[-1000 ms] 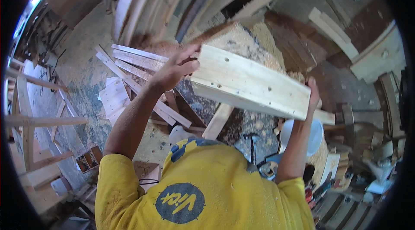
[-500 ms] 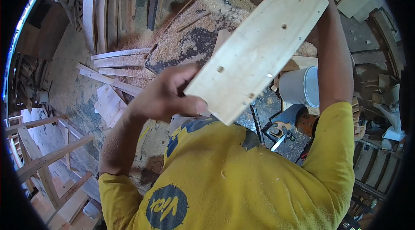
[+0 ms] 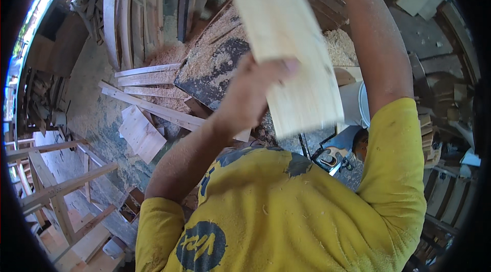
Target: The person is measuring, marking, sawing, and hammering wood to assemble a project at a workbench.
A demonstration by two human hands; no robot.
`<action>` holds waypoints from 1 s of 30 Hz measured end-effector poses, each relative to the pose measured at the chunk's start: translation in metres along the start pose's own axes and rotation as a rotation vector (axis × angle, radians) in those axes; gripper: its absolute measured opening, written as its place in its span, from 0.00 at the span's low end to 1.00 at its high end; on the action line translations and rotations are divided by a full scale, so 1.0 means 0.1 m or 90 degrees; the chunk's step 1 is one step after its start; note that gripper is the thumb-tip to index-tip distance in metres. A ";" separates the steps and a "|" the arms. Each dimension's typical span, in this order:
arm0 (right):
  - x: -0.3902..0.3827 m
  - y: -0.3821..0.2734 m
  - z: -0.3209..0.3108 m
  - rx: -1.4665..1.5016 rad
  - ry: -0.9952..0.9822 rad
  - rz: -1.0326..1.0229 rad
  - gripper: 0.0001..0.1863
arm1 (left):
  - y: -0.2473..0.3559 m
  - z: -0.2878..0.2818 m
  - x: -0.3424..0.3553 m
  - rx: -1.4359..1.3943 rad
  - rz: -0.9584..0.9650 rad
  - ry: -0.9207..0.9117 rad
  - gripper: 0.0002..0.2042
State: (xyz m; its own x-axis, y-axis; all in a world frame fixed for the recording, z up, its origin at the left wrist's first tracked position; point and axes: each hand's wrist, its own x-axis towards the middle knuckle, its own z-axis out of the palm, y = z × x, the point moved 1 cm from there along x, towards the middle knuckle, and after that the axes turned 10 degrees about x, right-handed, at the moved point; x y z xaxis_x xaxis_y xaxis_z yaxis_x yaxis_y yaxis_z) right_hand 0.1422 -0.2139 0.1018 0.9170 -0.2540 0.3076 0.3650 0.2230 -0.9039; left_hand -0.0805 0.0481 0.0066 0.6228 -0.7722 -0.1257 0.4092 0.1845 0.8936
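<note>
Floor [image 3: 87, 98] left. Long planks [image 3: 123, 16] far left; wooden frame [image 3: 66, 185] near left. Dark shavings-strewn surface [image 3: 215, 75] mid-scene, partly blocked by wooden board [image 3: 304, 95], blurred, running up to far edge of view. White bucket [image 3: 353, 102] right, partly hidden behind board and right arm [image 3: 378, 52]. Handsaw [image 3: 333, 155] just nearer. Left hand [image 3: 249, 93]: grip clamped on board's left edge. Right hand out of view, can't tell its grip.

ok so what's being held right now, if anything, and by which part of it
A pale wooden board: the left hand grips its left long edge, thumb across the face. The right hand is out of view.
</note>
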 end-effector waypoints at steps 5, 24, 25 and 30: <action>-0.66 0.14 -1.11 0.044 0.019 0.031 0.16 | -0.22 -0.19 0.39 -0.220 0.138 0.162 0.24; -2.66 0.28 -0.59 0.097 -0.094 0.026 0.06 | -0.76 -0.46 0.59 -0.103 0.301 0.282 0.23; -2.64 0.26 -0.47 0.127 -0.131 0.007 0.06 | -0.76 -0.44 0.58 -0.102 0.283 0.282 0.23; -2.48 0.30 0.00 0.030 -0.212 0.069 0.06 | -0.65 -0.43 0.49 -0.073 0.165 0.271 0.25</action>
State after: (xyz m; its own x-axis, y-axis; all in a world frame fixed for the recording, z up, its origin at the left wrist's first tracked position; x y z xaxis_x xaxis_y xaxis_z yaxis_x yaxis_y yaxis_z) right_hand -0.0738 -0.1441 -0.0018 0.9500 0.0932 0.2981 0.2627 0.2775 -0.9241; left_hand -0.0476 0.0245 -0.0760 0.9203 -0.3803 -0.0917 0.2607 0.4216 0.8685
